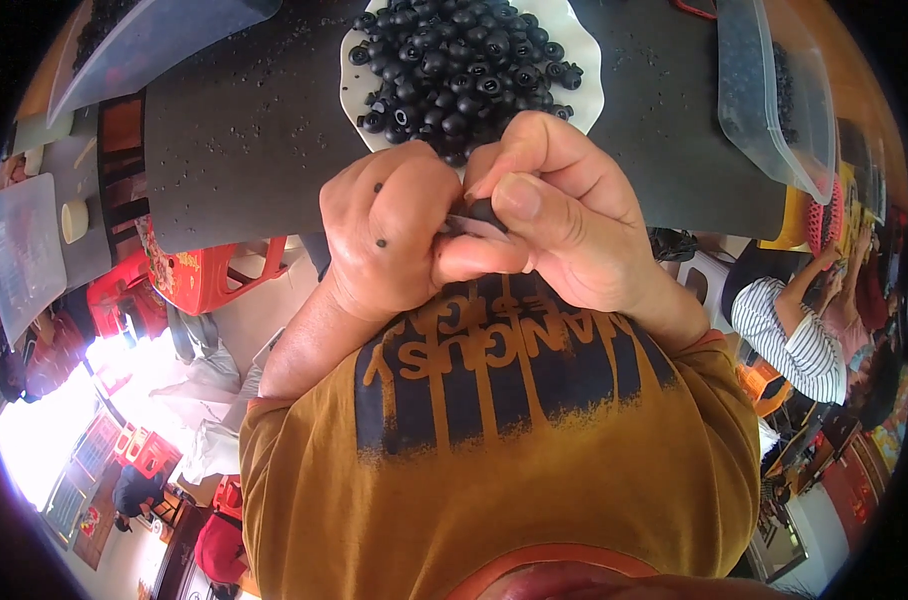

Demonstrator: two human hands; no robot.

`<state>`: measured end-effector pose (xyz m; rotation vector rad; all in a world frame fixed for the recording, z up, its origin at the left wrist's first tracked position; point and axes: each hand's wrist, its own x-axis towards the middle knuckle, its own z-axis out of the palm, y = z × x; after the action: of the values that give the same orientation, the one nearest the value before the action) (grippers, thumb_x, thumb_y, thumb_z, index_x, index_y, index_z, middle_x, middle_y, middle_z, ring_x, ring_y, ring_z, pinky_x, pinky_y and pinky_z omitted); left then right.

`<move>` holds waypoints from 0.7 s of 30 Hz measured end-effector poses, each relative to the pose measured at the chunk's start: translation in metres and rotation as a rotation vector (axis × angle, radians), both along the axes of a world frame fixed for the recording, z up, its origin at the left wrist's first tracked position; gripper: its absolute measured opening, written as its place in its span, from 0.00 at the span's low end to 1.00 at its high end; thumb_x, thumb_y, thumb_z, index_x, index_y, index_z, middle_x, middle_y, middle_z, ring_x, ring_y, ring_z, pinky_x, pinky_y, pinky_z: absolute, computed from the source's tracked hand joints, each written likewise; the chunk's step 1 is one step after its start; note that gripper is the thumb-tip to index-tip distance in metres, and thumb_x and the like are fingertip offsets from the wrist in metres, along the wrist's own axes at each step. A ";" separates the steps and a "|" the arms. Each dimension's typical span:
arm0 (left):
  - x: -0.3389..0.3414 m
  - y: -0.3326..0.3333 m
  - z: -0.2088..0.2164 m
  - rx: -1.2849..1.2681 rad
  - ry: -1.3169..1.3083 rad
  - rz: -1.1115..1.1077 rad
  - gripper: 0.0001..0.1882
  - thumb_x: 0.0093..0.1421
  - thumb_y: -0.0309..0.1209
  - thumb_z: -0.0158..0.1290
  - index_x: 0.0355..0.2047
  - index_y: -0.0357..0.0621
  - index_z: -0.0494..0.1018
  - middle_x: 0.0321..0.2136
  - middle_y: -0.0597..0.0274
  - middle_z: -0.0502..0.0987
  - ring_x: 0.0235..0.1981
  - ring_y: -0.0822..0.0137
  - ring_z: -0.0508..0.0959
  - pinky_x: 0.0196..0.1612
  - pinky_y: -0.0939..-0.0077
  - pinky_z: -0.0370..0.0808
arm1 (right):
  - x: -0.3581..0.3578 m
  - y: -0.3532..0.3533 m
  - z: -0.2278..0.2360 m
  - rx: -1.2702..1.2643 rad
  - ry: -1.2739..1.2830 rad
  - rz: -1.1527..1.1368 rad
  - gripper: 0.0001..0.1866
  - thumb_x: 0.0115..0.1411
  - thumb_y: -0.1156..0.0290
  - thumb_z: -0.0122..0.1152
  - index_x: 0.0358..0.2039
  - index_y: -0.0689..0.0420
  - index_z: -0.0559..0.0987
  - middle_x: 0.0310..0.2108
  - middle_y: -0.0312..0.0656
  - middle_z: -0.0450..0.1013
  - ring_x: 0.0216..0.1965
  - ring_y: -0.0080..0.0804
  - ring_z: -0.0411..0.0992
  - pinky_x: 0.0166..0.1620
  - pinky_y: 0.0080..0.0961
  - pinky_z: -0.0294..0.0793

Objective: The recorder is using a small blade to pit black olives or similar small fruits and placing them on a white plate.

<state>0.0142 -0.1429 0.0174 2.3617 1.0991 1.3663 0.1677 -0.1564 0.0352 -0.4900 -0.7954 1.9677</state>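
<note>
Close together in front of my chest, both hands work just past the near edge of the dark table. My left hand [394,230] is closed round a thin, flat blade [477,228]; its handle end is hidden in the fist. Between thumb and fingers my right hand [574,215] pinches a small black rounded part [484,211], mostly covered by the fingers. The blade's tip lies against or right beside this part. Two black specks sit on the back of my left hand. Just beyond is a white wavy-rimmed plate [591,100] heaped with black round parts [454,75], some showing ring-shaped openings.
Black crumbs are scattered over the dark table [244,150]. Clear plastic tubs stand at the far left [154,55] and far right [764,110], with dark bits by them. Red stools [224,275] are at the left. A person in a striped top [789,340] sits at the right.
</note>
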 end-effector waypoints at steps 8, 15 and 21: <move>0.001 0.001 0.002 -0.149 -0.046 -0.008 0.31 0.38 0.61 0.53 0.14 0.43 0.61 0.10 0.64 0.62 0.09 0.64 0.66 0.12 0.75 0.63 | 0.001 0.001 -0.002 -0.015 -0.007 0.003 0.07 0.61 0.68 0.48 0.32 0.59 0.68 0.22 0.34 0.69 0.19 0.11 0.58 0.23 0.08 0.57; 0.002 0.002 -0.001 -0.077 -0.029 -0.001 0.31 0.38 0.61 0.52 0.15 0.44 0.60 0.11 0.65 0.62 0.10 0.65 0.66 0.12 0.75 0.63 | 0.000 0.000 -0.002 -0.018 -0.030 -0.029 0.07 0.61 0.68 0.48 0.31 0.59 0.68 0.22 0.33 0.69 0.20 0.11 0.59 0.23 0.08 0.58; 0.001 -0.001 0.001 -0.022 0.074 0.018 0.29 0.40 0.60 0.52 0.14 0.46 0.59 0.11 0.67 0.59 0.09 0.66 0.62 0.10 0.76 0.61 | 0.000 -0.002 0.000 -0.048 -0.043 -0.041 0.07 0.60 0.68 0.50 0.30 0.58 0.68 0.21 0.31 0.67 0.22 0.11 0.65 0.23 0.08 0.58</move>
<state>0.0153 -0.1437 0.0186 2.4101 1.1521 1.2757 0.1681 -0.1580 0.0350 -0.5747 -0.7605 1.9475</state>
